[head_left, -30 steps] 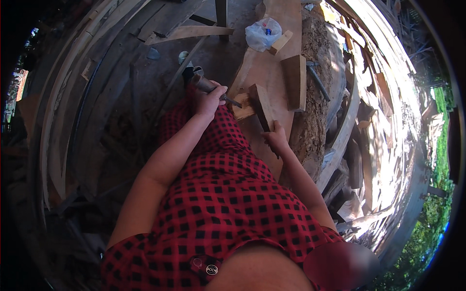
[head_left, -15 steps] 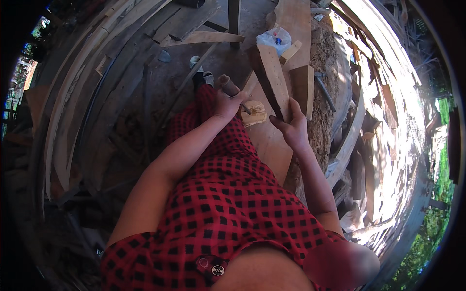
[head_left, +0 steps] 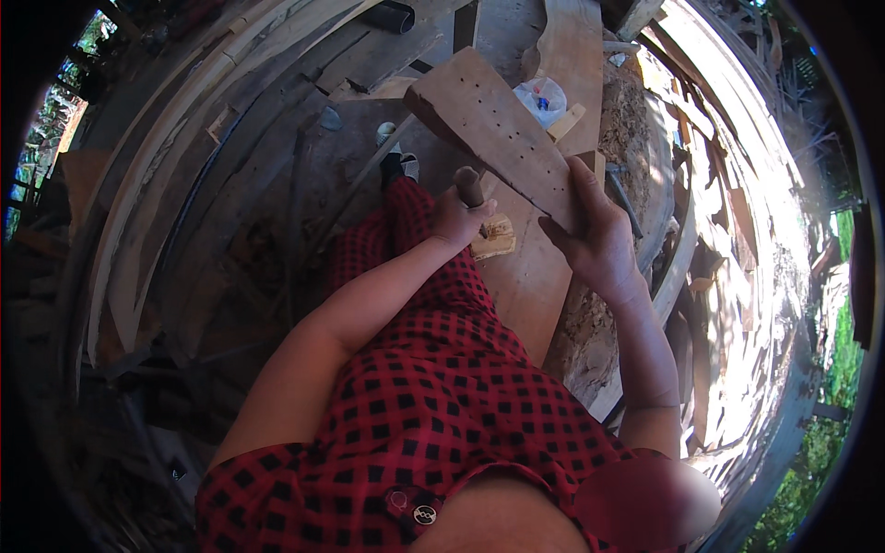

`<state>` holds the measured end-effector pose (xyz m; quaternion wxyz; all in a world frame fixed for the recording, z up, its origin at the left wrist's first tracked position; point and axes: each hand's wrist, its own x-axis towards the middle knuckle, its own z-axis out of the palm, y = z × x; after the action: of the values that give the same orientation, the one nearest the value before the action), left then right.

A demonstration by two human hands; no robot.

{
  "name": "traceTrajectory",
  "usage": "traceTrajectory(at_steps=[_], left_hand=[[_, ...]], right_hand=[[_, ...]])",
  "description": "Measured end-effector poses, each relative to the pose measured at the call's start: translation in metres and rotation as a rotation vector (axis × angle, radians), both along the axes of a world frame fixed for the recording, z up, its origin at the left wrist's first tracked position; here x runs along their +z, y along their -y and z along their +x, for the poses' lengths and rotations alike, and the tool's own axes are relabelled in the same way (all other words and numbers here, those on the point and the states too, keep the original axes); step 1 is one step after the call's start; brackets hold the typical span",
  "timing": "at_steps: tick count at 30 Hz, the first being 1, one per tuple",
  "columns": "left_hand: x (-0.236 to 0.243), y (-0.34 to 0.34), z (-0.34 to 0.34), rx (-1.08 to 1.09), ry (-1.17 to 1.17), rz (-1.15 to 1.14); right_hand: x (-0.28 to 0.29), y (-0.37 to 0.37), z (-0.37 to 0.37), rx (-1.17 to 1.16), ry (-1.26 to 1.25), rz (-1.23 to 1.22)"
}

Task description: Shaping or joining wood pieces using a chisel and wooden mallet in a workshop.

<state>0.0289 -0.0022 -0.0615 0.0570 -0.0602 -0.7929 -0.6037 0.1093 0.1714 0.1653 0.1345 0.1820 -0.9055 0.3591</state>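
Observation:
My left hand [head_left: 457, 217] is wrapped round the wooden handle of a chisel [head_left: 468, 187]. Its lower end is mostly hidden behind my fingers, close to a small pale carved piece of wood [head_left: 496, 238]. That piece rests on a wide brown plank [head_left: 525, 276] beside my leg. My right hand [head_left: 601, 230] grips the near end of a thick wooden block [head_left: 498, 124], thumb on one edge and fingers on the other. The block is raised beyond the chisel at a slant, its broad face dotted with small dark holes turned up.
A clear plastic bag [head_left: 542, 100] with small blue and red items lies past the block, beside a short wood offcut [head_left: 566, 122]. A rough log [head_left: 624, 120] runs along the plank's right side. Long boards [head_left: 152, 184] curve along the left; a dark pipe [head_left: 389, 16] lies at the far end.
The block in my right hand has swung leftward and turned, so its broad holed face now shows instead of its narrow side. My left hand keeps its hold on the chisel; the whole view has shifted slightly.

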Motion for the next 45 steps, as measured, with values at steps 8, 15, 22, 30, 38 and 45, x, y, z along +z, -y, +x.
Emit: traceTrajectory(at_steps=[8,15,22,30,38,45], left_hand=[[0.004,-0.005,0.001,0.025,-0.085,0.139],[0.006,-0.006,-0.001,-0.036,-0.015,-0.089],[-0.001,-0.003,-0.004,-0.045,0.042,0.017],[0.000,-0.008,-0.006,-0.002,-0.212,-0.133],[0.005,-0.006,-0.005,-0.054,-0.037,-0.048],[-0.002,-0.001,-0.004,-0.014,0.001,0.030]], right_hand=[[-0.002,-0.020,-0.006,-0.001,0.254,0.427],[-0.011,-0.023,0.004,-0.010,0.171,0.248],[-0.001,-0.022,0.005,-0.041,0.237,0.206],[-0.013,-0.027,0.001,0.006,0.259,0.414],[-0.030,-0.022,-0.001,-0.026,0.108,0.187],[-0.019,-0.016,0.000,-0.018,0.068,0.033]])
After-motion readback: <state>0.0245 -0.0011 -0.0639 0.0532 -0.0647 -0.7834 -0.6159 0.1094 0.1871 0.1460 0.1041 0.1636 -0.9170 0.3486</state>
